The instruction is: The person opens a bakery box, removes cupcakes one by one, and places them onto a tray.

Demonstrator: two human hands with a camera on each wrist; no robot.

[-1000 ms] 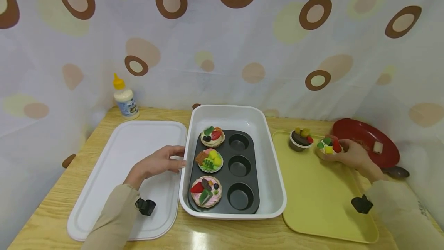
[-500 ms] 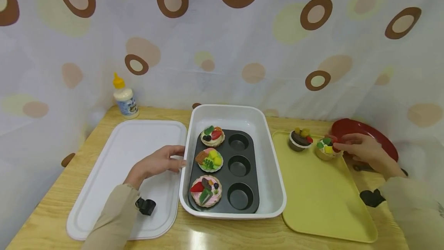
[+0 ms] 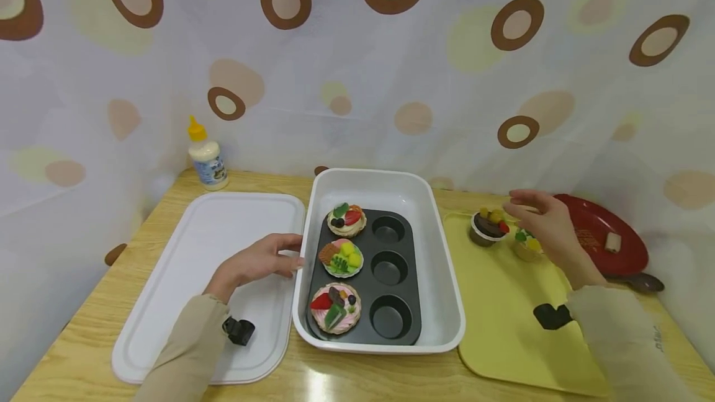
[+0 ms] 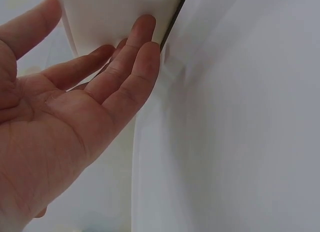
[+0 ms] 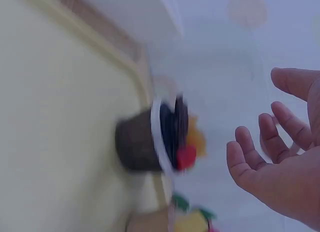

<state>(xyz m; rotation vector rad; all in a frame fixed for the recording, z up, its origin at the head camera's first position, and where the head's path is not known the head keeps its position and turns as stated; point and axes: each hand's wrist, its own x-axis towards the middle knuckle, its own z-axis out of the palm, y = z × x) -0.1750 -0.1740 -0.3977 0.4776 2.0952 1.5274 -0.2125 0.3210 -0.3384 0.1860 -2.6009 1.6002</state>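
Note:
My left hand (image 3: 254, 265) rests its fingers at the left side of a white basin (image 3: 445, 265), thumb near the rim. In the left wrist view those fingers lie nearly straight against the basin wall. Inside the basin is a dark muffin tin (image 3: 412, 284), its left column filled with three toy cupcakes and its right column of cups bare. My right hand (image 3: 544, 228), fingers loosely bent around nothing, hovers over a fruit-topped toy cupcake (image 3: 524, 247), partly hiding it. Just left of it stands a chocolate toy cupcake (image 3: 485, 238), upright on the yellow tray (image 3: 503, 321).
A white tray (image 3: 223, 222) lies under the left arm. At the back left stands a bottle (image 3: 208, 160) with a yellow nozzle. On the far right is a red plate (image 3: 625, 247) with a small pale piece on it and a dark spoon (image 3: 645, 282) beside it.
My right hand has let go of the fruit-topped cupcake, drawn back, then come left and up toward the chocolate cupcake. The left hand has kept its place at the basin.

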